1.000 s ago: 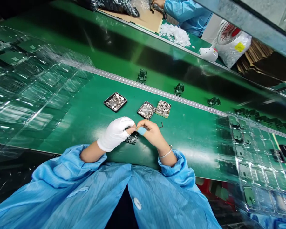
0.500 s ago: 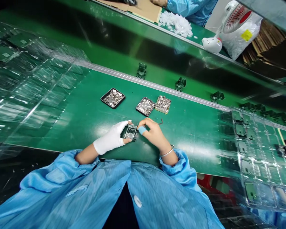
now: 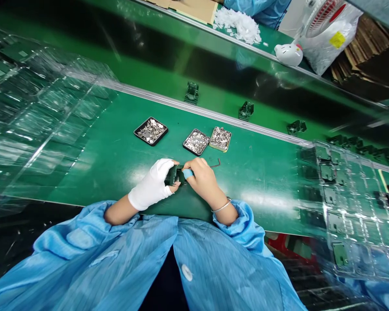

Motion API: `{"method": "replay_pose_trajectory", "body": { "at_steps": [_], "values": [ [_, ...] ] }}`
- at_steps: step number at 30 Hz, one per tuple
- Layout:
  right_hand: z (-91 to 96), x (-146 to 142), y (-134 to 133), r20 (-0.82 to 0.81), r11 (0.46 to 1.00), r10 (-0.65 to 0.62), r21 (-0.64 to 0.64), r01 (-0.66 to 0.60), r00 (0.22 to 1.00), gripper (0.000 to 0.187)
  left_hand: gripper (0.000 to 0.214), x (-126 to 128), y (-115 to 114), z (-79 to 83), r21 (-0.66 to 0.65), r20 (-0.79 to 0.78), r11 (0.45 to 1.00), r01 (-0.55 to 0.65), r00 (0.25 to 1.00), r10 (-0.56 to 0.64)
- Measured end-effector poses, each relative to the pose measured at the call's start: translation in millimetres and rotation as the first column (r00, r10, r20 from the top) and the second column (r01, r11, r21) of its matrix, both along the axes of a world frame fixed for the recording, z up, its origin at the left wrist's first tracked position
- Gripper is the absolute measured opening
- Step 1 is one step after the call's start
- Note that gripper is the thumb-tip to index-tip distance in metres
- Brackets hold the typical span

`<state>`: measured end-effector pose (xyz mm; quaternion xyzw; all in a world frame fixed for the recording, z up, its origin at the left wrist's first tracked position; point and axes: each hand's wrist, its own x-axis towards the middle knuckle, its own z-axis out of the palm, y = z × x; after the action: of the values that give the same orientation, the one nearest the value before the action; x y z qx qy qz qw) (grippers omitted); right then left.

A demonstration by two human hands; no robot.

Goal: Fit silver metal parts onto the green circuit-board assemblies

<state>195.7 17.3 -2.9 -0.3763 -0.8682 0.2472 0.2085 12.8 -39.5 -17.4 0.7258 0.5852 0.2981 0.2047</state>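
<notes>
- Left hand (image 3: 151, 185) had its grip clamped on the circuit-board assembly (image 3: 171, 175), over the counter (image 3: 113, 151).
- Right hand (image 3: 202, 178) met its edge; grip hidden, I couldn't tell.
- Firm bracing likely suited such fingerwork.

Green bench (image 3: 262, 172) — three trays (image 3: 161, 137) of metal bits (image 3: 196, 142), bent rod (image 3: 219, 162)

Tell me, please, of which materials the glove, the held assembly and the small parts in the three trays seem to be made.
The glove: probably fabric, white and matte, closely fitted and without gloss.
The held assembly: perhaps circuit board, from its flat green surface; partly covered, finish unclear.
The small parts: most likely metal, silvery and shiny, with bright glints.
</notes>
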Motion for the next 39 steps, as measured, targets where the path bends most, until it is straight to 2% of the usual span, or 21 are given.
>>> {"method": "replay_pose_trajectory", "body": {
  "at_steps": [4,6,9,13,16,21,26,29,32,34,36,39],
  "values": [
    [-0.3,-1,-1,-0.032,0.997,0.026,-0.067,-0.028,0.999,0.022,0.058,-6,3,6.1,-0.056,0.046,0.993,0.099,0.994,-0.097],
    [-0.1,-2,-2,0.024,0.995,0.047,-0.084,-0.045,0.999,0.022,0.051,-8,7,13.6,-0.13,0.012,0.984,0.124,0.992,-0.124],
    [1.0,-6,-6,0.087,0.996,0.082,-0.046,-0.078,0.993,0.02,0.029,-7,13,25.8,-0.198,-0.168,0.978,0.064,0.981,-0.099],
    [2.3,-10,-10,0.117,0.994,0.107,-0.03,-0.104,0.987,0.02,0.022,-1,18,35.5,-0.182,-0.388,0.982,0.048,0.914,-0.117],
    [1.6,-10,-9,0.113,0.989,0.145,-0.014,-0.145,0.983,0.022,0.022,-2,19,37.2,-0.173,-0.452,0.982,0.075,0.88,-0.147],
    [1.8,-10,-7,0.122,0.98,0.194,0.013,-0.197,0.973,0.023,0.025,-7,18,36.8,-0.172,-0.473,0.975,0.142,0.856,-0.208],
    [7.8,-16,-10,0.21,0.98,0.187,0.022,-0.196,0.96,0.021,0.025,-2,13,34.3,-0.152,-0.528,0.987,0.059,0.839,-0.131],
    [9.5,-17,-10,0.205,0.992,0.128,-0.014,-0.128,0.97,0.019,0.027,-4,13,31.7,-0.167,-0.438,0.986,0.024,0.894,-0.096],
    [6.5,-11,-5,0.187,0.995,-0.003,-0.1,0.022,0.982,0.02,0.036,-13,15,29.4,-0.176,-0.156,0.984,0.013,0.987,-0.041],
    [2.6,-3,0,0.198,0.987,-0.046,-0.144,0.076,0.979,0.022,0.049,-19,14,27.4,-0.161,-0.01,0.987,-0.005,1.0,0.004],
    [-1.1,7,5,0.215,0.986,-0.05,-0.144,0.082,0.975,0.024,0.06,-20,9,24.1,-0.139,0.036,0.99,0.008,0.999,-0.003],
    [-5.3,23,14,0.261,0.994,-0.054,-0.082,0.078,0.964,0.026,0.068,-15,-4,14.7,-0.124,0.025,0.991,0.052,0.998,-0.049]
  ]
}}
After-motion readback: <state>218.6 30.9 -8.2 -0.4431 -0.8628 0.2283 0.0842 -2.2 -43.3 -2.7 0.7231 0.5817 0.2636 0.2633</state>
